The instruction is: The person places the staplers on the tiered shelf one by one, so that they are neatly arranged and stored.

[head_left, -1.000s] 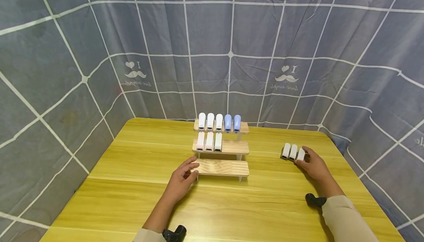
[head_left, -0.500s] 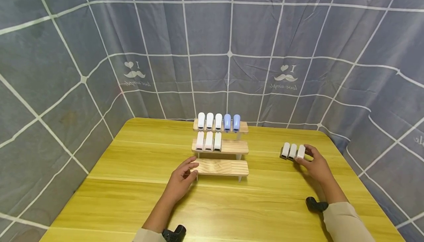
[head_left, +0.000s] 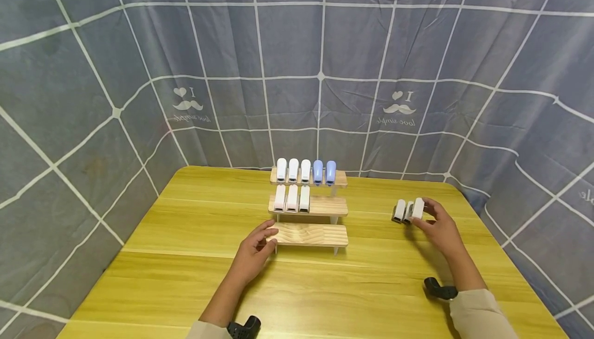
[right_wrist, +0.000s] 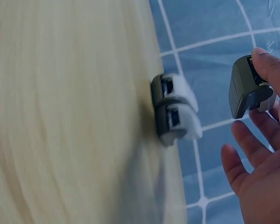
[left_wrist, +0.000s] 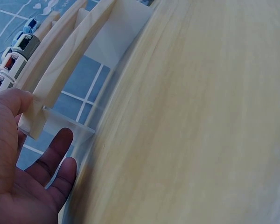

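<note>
A three-tier wooden display stand [head_left: 308, 235] stands mid-table. My left hand [head_left: 252, 254] holds the left end of its lowest board [left_wrist: 60, 70], thumb on the front and a finger behind. At the right, my right hand [head_left: 441, 230] pinches a white mini stapler [head_left: 418, 207] between thumb and fingers. In the right wrist view this stapler's dark grey base [right_wrist: 242, 88] faces the camera, raised off the table. Beside it, two more white staplers [right_wrist: 177, 109] stand side by side on the table, one partly covered in the head view.
White staplers [head_left: 294, 170] and two blue staplers [head_left: 330, 172] line the top tier. Three pale staplers [head_left: 292, 198] occupy the middle tier's left half. A grey gridded curtain [head_left: 297, 102] hangs behind the yellow wood-grain table [head_left: 195, 277].
My right hand has lifted the rightmost white stapler off the table and brought it slightly left, over its neighbour. The left hand keeps its place on the stand.
</note>
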Demonstrator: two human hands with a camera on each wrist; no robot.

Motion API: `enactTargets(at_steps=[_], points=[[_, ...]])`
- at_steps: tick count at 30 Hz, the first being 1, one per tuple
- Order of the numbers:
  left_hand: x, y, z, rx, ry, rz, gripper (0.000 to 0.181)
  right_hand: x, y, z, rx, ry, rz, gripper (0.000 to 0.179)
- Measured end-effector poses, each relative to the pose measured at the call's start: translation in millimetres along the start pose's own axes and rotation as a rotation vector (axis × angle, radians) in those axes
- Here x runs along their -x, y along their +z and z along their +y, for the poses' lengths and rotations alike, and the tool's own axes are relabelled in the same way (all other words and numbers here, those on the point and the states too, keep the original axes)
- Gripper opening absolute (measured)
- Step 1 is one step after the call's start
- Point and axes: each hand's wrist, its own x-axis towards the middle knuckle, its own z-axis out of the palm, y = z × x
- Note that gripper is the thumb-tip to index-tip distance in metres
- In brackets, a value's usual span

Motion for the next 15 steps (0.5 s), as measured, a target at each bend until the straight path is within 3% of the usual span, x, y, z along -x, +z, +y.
enactTargets(at_steps=[15], points=[[0.6,0.3,0.7,-0.008,0.001,0.004,0.024,7.2,15.2,-42.9,-0.047,-0.068,0.0,0.072]])
